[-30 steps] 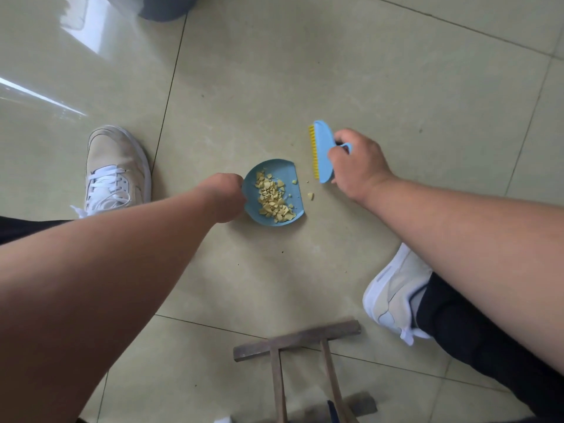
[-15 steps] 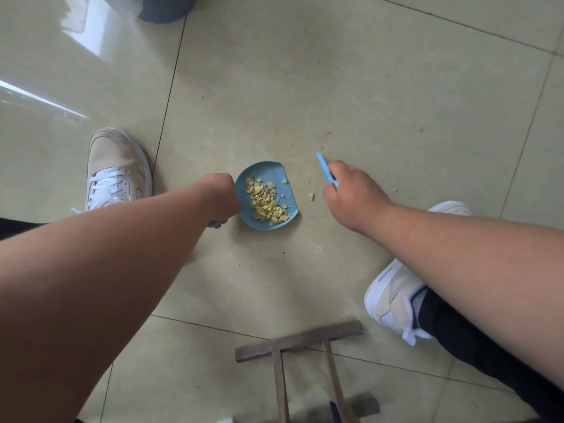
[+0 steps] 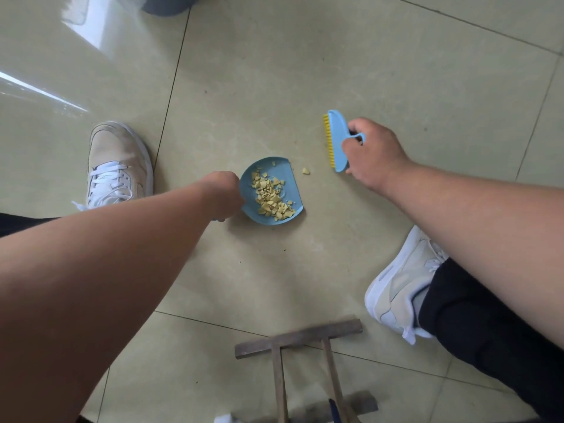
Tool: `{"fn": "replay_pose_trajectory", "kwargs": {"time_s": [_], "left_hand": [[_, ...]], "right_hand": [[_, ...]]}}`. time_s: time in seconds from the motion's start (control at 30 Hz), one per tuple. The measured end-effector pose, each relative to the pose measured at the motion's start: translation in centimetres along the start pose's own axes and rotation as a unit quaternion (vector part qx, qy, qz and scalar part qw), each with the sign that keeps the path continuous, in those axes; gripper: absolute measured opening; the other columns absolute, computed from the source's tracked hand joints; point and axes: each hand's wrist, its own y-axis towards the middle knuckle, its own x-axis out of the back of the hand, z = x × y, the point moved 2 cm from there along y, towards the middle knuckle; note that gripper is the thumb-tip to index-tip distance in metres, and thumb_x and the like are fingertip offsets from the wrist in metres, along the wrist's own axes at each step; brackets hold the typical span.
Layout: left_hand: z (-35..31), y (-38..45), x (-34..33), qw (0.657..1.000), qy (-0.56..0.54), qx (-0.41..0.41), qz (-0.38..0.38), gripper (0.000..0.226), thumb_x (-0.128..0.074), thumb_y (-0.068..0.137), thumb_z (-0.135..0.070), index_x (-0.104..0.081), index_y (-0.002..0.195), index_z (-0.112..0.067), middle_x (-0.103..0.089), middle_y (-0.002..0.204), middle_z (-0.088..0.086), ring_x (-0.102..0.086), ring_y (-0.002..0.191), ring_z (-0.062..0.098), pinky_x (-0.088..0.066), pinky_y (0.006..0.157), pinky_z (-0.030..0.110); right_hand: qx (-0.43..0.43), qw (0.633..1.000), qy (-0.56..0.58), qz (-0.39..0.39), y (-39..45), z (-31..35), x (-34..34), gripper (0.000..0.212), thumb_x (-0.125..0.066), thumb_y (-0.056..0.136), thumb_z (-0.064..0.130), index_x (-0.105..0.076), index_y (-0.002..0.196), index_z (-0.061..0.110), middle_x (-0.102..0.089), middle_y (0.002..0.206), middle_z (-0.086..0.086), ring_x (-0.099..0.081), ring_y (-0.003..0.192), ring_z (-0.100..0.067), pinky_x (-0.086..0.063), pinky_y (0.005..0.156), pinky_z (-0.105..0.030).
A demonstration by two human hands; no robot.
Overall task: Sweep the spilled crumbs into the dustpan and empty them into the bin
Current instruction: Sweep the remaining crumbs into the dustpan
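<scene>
Gleaming pale floor tiles (image 3: 335,65), dark grout.

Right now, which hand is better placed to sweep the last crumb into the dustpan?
The right hand: it holds the brush just beyond the crumb. The left hand holds the dustpan.

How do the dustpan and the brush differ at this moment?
The dustpan rests on the floor in the left hand and holds crumbs; the brush, in the right hand, holds none. The brush has yellow bristles; the dustpan is plain. Both are blue.
</scene>
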Motion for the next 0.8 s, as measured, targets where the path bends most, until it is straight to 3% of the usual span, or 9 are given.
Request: {"fn": "replay_pose_trajectory", "kwargs": {"time_s": [0.07,0.13,0.2,0.3,0.5,0.63,0.8], "left_hand": [[0.1,0.0,0.1,1.0,0.004,-0.007,-0.017,0.022,-0.056,0.096,-0.01,-0.076,0.103,-0.002,-0.082,0.093,0.017,-0.081,0.087,0.034,-0.068,0.081,0.046],[0.3,0.0,0.3,0.999,-0.003,-0.007,-0.032,0.021,-0.058,0.098,-0.016,-0.074,0.105,-0.005,-0.081,0.098,0.016,-0.08,0.091,0.035,-0.067,0.084,0.045],[0.5,0.0,0.3,1.0,-0.016,-0.002,-0.023,0.021,-0.057,0.096,-0.012,-0.072,0.107,-0.004,-0.081,0.097,0.019,-0.08,0.091,0.037,-0.067,0.082,0.046],[0.7,0.0,0.4,0.999,-0.042,0.011,-0.01,0.021,-0.052,0.095,-0.011,-0.071,0.099,-0.003,-0.081,0.086,0.021,-0.08,0.073,0.035,-0.064,0.061,0.037],[-0.4,-0.6,0.2,0.997,-0.072,0.016,0.008,0.022,-0.048,0.093,-0.003,-0.069,0.085,0.002,-0.077,0.074,0.018,-0.058,0.032,0.021,-0.05,0.042,0.026],[-0.9,-0.8,0.1,0.997,-0.077,0.018,0.01,0.023,-0.049,0.094,-0.004,-0.069,0.085,0.001,-0.078,0.076,0.016,-0.062,0.039,0.024,-0.052,0.045,0.027],[-0.7,-1.0,0.4,0.996,-0.09,0.017,0.008,0.026,-0.048,0.095,-0.002,-0.072,0.093,0.005,-0.08,0.086,0.024,-0.065,0.053,0.031,-0.053,0.052,0.031]], "right_hand": [[-0.001,1.0,-0.021,-0.007,0.0,-0.9,0.4,0.025,-0.045,0.086,0.025,-0.062,0.099,0.013,-0.067,0.083,-0.011,-0.069,0.075,-0.034,-0.059,0.068,-0.044],[0.003,0.998,-0.054,-0.016,0.0,-1.8,0.5,0.022,-0.045,0.092,0.021,-0.061,0.102,0.01,-0.063,0.08,-0.006,-0.059,0.066,-0.026,-0.048,0.059,-0.03],[0.013,0.997,-0.077,-0.024,0.0,-2.1,0.4,0.022,-0.045,0.094,0.02,-0.06,0.103,0.007,-0.064,0.084,-0.009,-0.053,0.068,-0.026,-0.046,0.058,-0.03],[0.046,0.994,-0.099,0.0,-0.1,-1.6,-0.5,0.022,-0.046,0.094,0.022,-0.06,0.104,0.009,-0.067,0.09,-0.012,-0.06,0.082,-0.035,-0.052,0.072,-0.04],[0.126,0.977,-0.146,0.091,-2.2,-0.2,-5.1,0.021,-0.049,0.096,0.019,-0.058,0.112,0.009,-0.056,0.097,-0.007,-0.05,0.085,-0.029,-0.035,0.071,-0.033],[0.175,0.965,-0.127,0.147,-3.9,1.1,-7.3,0.019,-0.048,0.096,0.021,-0.059,0.108,0.011,-0.061,0.095,-0.007,-0.057,0.087,-0.032,-0.044,0.07,-0.037],[0.147,0.984,-0.078,0.071,-3.0,1.9,-5.3,0.017,-0.048,0.093,0.022,-0.06,0.099,0.012,-0.066,0.086,-0.008,-0.06,0.08,-0.033,-0.051,0.069,-0.039]]}}
